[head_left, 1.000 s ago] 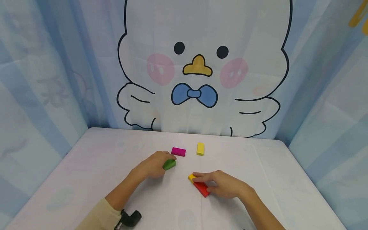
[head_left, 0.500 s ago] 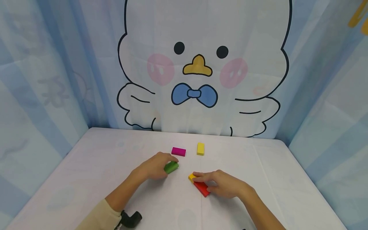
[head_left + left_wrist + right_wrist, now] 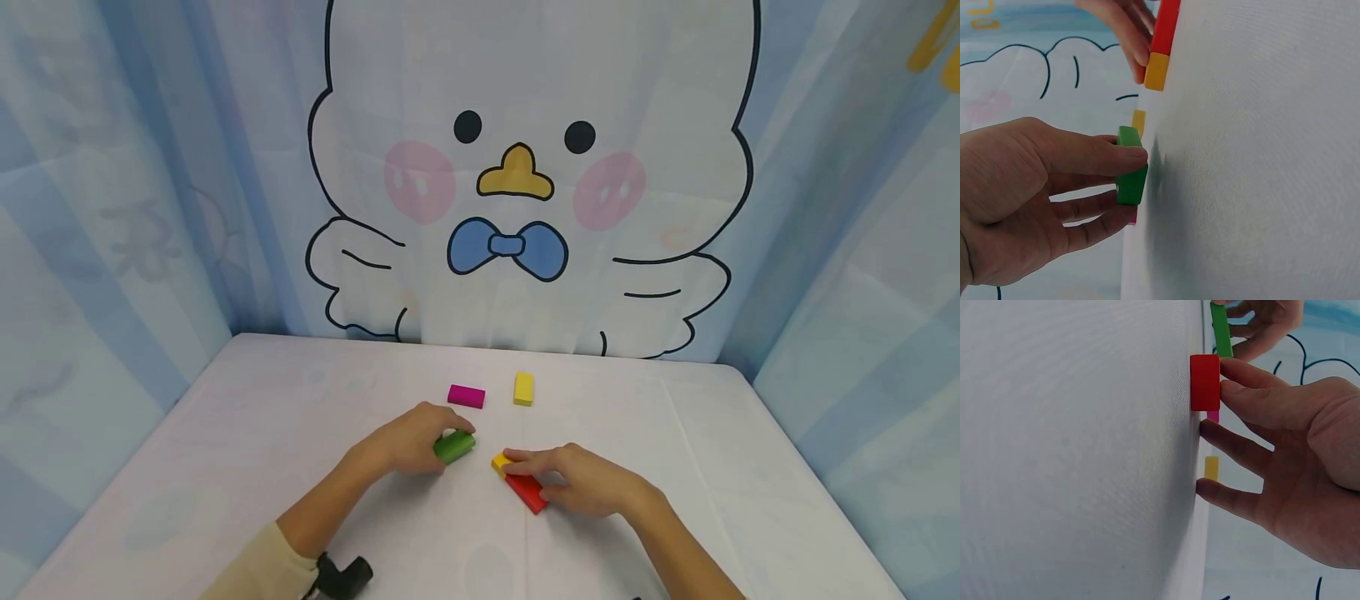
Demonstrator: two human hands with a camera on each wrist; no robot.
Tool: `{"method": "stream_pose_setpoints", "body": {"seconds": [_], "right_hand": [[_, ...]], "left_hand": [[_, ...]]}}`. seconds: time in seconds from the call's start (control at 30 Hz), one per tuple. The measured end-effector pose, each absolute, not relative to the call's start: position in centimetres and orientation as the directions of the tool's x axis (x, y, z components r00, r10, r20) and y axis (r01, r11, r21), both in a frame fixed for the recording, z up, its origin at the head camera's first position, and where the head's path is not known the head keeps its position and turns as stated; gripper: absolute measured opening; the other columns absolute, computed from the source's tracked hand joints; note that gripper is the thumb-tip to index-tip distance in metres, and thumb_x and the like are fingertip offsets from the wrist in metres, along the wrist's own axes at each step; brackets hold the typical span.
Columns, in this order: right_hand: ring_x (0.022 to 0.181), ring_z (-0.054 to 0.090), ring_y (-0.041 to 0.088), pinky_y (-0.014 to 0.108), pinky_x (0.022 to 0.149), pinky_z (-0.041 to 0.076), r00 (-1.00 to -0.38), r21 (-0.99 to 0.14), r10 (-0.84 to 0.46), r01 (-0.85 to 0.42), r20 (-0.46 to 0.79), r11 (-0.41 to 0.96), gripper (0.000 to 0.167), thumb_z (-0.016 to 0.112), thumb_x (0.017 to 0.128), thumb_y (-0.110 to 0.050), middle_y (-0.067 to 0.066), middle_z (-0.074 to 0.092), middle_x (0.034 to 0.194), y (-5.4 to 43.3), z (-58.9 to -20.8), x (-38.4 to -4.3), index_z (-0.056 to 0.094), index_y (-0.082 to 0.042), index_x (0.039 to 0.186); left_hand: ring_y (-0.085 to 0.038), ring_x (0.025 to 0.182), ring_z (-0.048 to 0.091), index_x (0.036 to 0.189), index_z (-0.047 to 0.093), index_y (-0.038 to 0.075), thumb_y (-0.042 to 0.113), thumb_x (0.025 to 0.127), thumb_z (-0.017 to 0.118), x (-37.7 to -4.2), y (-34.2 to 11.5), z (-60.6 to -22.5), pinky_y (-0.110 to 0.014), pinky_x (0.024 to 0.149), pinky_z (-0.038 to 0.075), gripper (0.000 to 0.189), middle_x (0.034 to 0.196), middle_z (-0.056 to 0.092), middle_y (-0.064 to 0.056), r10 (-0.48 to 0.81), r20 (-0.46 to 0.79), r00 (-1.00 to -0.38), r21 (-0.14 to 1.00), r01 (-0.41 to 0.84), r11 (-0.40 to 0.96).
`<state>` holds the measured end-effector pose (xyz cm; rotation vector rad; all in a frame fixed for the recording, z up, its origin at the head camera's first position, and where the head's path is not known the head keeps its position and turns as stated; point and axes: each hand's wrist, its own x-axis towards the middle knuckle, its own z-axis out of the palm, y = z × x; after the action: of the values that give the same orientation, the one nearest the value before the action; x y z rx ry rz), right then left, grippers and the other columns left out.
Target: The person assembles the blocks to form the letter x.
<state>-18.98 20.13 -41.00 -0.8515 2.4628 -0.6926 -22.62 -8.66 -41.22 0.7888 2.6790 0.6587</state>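
Observation:
Between thumb and fingers, my left hand (image 3: 412,437) pinches a green block (image 3: 454,447); in the left wrist view the green block (image 3: 1129,175) stands close over the white tabletop with its shadow beside it. To the right, a red block (image 3: 527,493) and an orange-yellow block (image 3: 498,464) lie end to end in one slanted row. My right hand (image 3: 588,479) holds this row, thumb at the red block and fingertips over the orange-yellow one. In the right wrist view the thumb and index finger meet the red block's (image 3: 1205,382) upper edge, other fingers spread toward the table.
Farther back on the white table (image 3: 637,417) lie a magenta block (image 3: 467,397) and a yellow block (image 3: 523,389), a little apart. A curtain (image 3: 517,308) with a cartoon bird hangs behind the table's far edge. A black device (image 3: 345,577) is on the left wrist.
My left hand has drawn the green block nearer and to the right, toward the red and orange-yellow row. The right hand and the other blocks stay in place.

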Motion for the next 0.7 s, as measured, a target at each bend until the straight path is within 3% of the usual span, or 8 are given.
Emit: {"method": "stream_pose_setpoints", "body": {"seconds": [0.7], "right_hand": [[0.149, 0.046, 0.023, 0.055, 0.119, 0.04, -0.709, -0.577, -0.667, -0.453, -0.229, 0.68, 0.058, 0.066, 0.098, -0.001, -0.016, 0.045, 0.161, 20.18, -41.07, -18.96, 0.062, -0.033, 0.146]], "left_hand": [[-0.015, 0.102, 0.058, 0.134, 0.071, 0.019, 0.013, 0.083, 0.088, -22.2, -8.16, -41.2, -0.029, 0.089, 0.057, 0.054, 0.129, 0.067, 0.002, 0.648, -0.167, -0.743, 0.531, 0.486, 0.694]]}}
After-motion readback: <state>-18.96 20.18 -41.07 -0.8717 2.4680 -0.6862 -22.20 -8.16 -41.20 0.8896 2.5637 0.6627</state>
